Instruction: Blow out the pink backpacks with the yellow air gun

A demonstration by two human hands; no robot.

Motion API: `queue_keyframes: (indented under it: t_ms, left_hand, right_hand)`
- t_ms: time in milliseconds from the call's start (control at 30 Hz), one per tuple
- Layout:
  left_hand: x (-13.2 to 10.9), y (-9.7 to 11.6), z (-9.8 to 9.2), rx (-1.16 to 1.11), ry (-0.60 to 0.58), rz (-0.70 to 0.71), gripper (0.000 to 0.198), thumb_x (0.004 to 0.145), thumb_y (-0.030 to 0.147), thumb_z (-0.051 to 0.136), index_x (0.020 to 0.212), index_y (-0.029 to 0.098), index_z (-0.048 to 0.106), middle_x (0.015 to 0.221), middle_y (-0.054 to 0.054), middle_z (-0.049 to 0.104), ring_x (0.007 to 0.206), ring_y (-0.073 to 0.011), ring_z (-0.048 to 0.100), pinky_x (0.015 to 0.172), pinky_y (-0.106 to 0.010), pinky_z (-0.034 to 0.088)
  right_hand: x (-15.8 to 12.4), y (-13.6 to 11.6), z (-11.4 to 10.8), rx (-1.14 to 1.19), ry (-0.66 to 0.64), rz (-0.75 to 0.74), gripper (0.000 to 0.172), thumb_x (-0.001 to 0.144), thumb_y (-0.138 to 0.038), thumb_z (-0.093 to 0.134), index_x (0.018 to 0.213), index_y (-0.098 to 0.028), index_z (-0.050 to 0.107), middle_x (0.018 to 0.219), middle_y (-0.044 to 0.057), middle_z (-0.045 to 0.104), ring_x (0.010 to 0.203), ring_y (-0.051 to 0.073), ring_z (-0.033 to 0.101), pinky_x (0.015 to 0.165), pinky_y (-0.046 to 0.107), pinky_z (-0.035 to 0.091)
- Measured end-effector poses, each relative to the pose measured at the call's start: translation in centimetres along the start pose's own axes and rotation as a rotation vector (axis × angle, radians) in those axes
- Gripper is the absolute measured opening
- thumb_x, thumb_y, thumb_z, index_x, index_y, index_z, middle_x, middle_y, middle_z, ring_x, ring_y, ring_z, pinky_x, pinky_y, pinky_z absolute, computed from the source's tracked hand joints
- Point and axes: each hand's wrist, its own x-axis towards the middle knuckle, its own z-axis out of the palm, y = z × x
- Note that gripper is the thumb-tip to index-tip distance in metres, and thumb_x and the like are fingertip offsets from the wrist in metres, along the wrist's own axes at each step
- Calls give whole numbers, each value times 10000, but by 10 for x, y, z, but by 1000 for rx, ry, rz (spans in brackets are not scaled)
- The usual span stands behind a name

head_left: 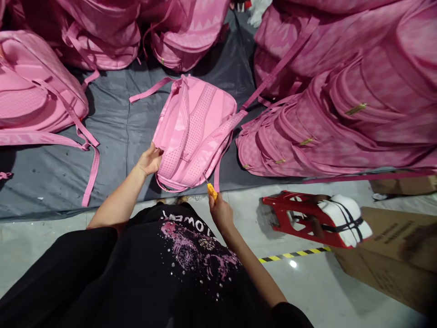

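Observation:
A pink backpack (220, 102) lies on the grey cloth in front of me, its perforated back panel and shoulder straps facing up. My left hand (150, 160) is closed on its left side near the lower end, the fingers partly hidden by the bag. In my right hand (221, 213) is a small yellow-handled tool (212, 191) with a thin, dark metal tip. That tip is at the lower part of the right shoulder strap; whether it touches the fabric I cannot tell. Loose webbing hangs from the bag at the upper left and lower right.
Several more pink backpacks stand around the grey cloth (112, 150), including one at the left (30, 86) and a row at the right (321, 127). Below the cloth's edge are a red stool (283, 212) with a white strapped pad and cardboard boxes (392, 246).

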Motion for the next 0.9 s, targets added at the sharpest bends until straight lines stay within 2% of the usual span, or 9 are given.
queue_keyframes:
  t_ms: [367, 500, 567, 633, 700, 800, 867, 900]
  left_hand:
    - [25, -24, 13, 44, -39, 141, 703, 927, 678, 425, 1293, 94, 559, 1096, -171, 734, 1189, -307, 651, 1065, -470, 493]
    - [25, -28, 13, 72, -59, 168, 693, 900, 671, 495, 1276, 95, 585, 1108, -170, 733, 1198, -306, 645, 1073, -457, 492]
    - [25, -31, 15, 79, -38, 170, 628, 896, 627, 543, 1228, 99, 614, 1086, -160, 739, 1182, -296, 655, 1073, -444, 495]
    - [26, -34, 19, 91, -3, 189, 553, 882, 581, 594, 1155, 103, 647, 1053, -150, 746, 1155, -287, 668, 1066, -430, 502]
    - [26, -36, 23, 141, 31, 193, 516, 853, 563, 634, 1088, 106, 669, 1037, -147, 747, 1142, -288, 671, 1057, -426, 508]
    - [14, -40, 34, 424, 188, 212, 526, 806, 563, 662, 1066, 106, 676, 1066, -156, 734, 1182, -317, 638, 1058, -462, 491]
    - [-5, -49, 42, 818, 355, 354, 575, 767, 532, 694, 1153, 108, 654, 1177, -173, 697, 1268, -347, 571, 1091, -503, 443]
    - [-15, -57, 44, 1061, 410, 479, 616, 745, 501, 716, 1214, 111, 632, 1254, -185, 660, 1315, -363, 526, 1111, -525, 412]
  right_hand:
    - [-2, 14, 2, 45, -19, 78, 335, 1059, -360, 350, 1195, -130, 552, 922, 136, 727, 780, 221, 668, 592, 280, 229]
    - [-36, 31, 3, 74, -43, 85, 333, 1057, -366, 348, 1187, -138, 554, 883, 123, 724, 765, 215, 668, 582, 267, 244]
    - [-57, 32, 8, 83, -119, 90, 324, 1054, -370, 357, 1192, -157, 559, 858, 103, 726, 753, 212, 674, 575, 256, 264]
    - [-69, 25, 16, 68, -214, 60, 318, 1049, -377, 372, 1210, -179, 562, 876, 92, 735, 771, 212, 685, 577, 247, 294]
    - [-67, 10, 23, 31, -271, 7, 319, 1043, -389, 384, 1215, -193, 567, 928, 96, 743, 820, 219, 698, 597, 246, 339]
    - [-53, -10, 25, -2, -249, -19, 342, 1036, -401, 387, 1218, -183, 578, 965, 117, 743, 876, 241, 703, 659, 268, 417]
    - [-50, -14, 17, 53, -229, -18, 365, 1030, -397, 403, 1231, -155, 588, 956, 134, 734, 880, 250, 698, 703, 293, 465]
    - [-52, -13, 11, 107, -216, -26, 375, 1025, -400, 422, 1236, -144, 595, 966, 135, 727, 885, 246, 691, 730, 305, 488]
